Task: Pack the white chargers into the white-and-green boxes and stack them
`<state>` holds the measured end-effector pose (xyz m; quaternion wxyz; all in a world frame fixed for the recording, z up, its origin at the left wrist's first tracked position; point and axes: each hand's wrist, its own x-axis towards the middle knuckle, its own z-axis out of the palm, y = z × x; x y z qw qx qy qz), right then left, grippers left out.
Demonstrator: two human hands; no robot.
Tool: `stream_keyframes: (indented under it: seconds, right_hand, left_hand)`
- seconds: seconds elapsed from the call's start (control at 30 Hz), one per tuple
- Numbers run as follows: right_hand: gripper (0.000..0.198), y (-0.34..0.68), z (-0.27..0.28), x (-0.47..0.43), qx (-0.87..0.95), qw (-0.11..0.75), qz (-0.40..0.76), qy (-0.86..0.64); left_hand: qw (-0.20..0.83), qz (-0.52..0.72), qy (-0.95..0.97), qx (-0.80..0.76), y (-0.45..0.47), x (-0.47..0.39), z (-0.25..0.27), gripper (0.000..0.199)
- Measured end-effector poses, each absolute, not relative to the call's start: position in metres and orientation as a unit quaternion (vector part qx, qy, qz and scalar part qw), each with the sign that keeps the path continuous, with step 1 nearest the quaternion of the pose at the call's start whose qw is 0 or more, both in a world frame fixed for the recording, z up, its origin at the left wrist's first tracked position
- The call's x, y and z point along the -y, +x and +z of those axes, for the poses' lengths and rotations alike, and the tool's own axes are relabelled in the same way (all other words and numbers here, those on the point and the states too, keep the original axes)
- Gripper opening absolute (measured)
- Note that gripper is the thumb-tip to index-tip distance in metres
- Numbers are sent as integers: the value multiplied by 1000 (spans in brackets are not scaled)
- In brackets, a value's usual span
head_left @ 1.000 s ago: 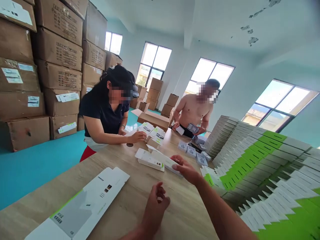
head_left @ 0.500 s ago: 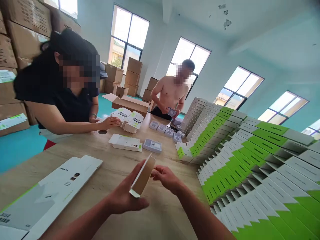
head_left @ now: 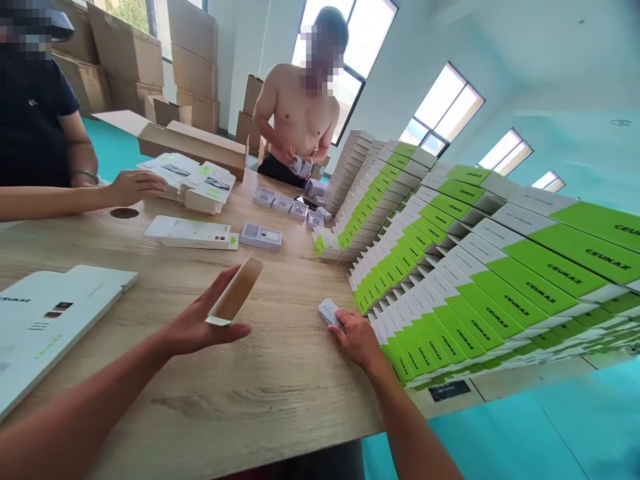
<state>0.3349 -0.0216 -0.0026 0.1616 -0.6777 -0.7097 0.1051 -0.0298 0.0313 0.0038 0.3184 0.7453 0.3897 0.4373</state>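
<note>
My left hand [head_left: 190, 328] is wrapped round a small open carton [head_left: 237, 291], tilted, with its bare brown inside facing up. Over by the stacked boxes, my right hand [head_left: 357, 339] has its fingers closed on a small stack of printed white leaflets [head_left: 328, 311] at the tabletop. To the left of my left hand lies a pile of flattened white cartons [head_left: 65, 313]. Beyond my hands are another set of flat cartons [head_left: 193, 231] and a pale tray with a white item in it [head_left: 261, 236].
Tall rows of white and green boxes [head_left: 450, 267] line the right side of the wooden table [head_left: 240, 400]. Several small trays [head_left: 283, 203] stand farther back. A co-worker's hand [head_left: 135, 189] rests near stacked cartons [head_left: 207, 187]. Another person [head_left: 300, 120] stands behind, before a large open cardboard box [head_left: 190, 143].
My right hand has moved away from the carton, rightward to the leaflets beside the box rows. My left hand still holds the carton. The view has turned right.
</note>
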Motion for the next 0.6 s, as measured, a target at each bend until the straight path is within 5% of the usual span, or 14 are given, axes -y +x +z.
stream_keyframes:
  seconds: [0.27, 0.6]
  right_hand:
    - [31, 323, -11, 35, 705, 136, 63, -693]
    - [35, 334, 3, 30, 643, 287, 157, -693]
  left_hand:
    - [340, 425, 750, -375, -27, -25, 12, 92]
    - [326, 424, 764, -361, -24, -18, 23, 86]
